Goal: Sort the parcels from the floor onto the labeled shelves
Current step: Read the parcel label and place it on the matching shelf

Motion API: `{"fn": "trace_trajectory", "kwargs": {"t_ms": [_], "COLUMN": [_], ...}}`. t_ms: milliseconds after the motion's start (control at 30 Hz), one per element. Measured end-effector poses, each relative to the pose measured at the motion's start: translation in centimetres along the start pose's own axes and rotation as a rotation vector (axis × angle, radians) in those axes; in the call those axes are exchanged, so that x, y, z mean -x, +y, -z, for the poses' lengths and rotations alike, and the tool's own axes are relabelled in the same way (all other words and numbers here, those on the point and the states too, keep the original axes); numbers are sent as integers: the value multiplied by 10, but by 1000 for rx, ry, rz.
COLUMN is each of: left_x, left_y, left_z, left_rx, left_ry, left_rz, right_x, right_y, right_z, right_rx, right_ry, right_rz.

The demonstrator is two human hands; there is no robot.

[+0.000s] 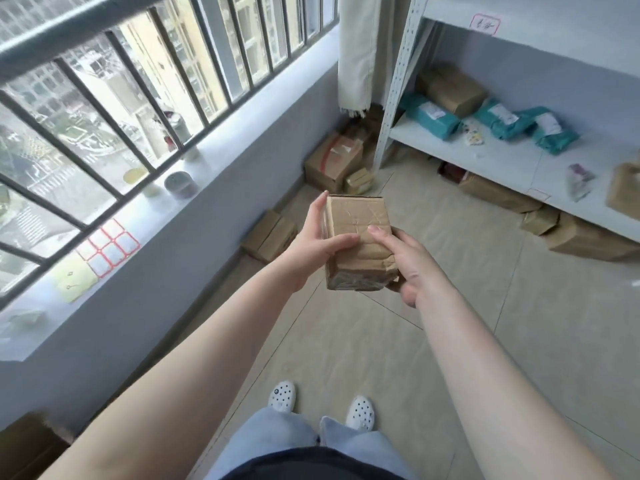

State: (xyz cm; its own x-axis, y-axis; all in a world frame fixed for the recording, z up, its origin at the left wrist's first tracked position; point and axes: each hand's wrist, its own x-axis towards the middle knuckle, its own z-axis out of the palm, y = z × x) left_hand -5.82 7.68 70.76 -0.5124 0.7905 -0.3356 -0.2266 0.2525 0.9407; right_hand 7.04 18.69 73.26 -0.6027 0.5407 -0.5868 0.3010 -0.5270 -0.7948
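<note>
A small box (358,242) is held at waist height over the tiled floor (398,341), clamped between both hands: left hand (313,245) is wrapped on its left face w/ thumb laid across the top, right hand (403,259) is pressed on the right near corner w/ fingers curled underneath. The box top is creased and its near right corner is torn, w/ tape wrapped round the near end; no label can be read from this side, so the box prob. needs turning before a shelf is picked. Risk: if it is rotated w/ only fingertip contact on the crushed corner, the cardboard could give and the box could be dropped. Beyond the hands, more boxes (332,164) are left on the floor by the wall and under the rack (391,98), so a trip is possible if a step fwd is taken w/o looking. Farther right, teal bags (429,117) and a brown parcel (453,91) are already laid on the lower shelf (502,161). The tag (485,24) on the upper shelf is too blurred to be read, so a wrong-shelf placement is the main sorting risk.
</note>
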Motion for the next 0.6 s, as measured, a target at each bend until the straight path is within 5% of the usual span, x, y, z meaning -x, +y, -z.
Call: {"fn": "trace_trajectory", "kwargs": {"t_ms": [333,600], "left_x": [29,35], "left_y": [33,59], "left_z": [57,81], "left_rx": [-80,-167], "left_ry": [-384,-339], "left_rz": [-92,-170], "right_x": [32,49], "right_y": [-22,-30], "right_z": [-53,-86], "right_rx": [-22,14], "right_ry": [48,43], "right_rz": [12,63]}}
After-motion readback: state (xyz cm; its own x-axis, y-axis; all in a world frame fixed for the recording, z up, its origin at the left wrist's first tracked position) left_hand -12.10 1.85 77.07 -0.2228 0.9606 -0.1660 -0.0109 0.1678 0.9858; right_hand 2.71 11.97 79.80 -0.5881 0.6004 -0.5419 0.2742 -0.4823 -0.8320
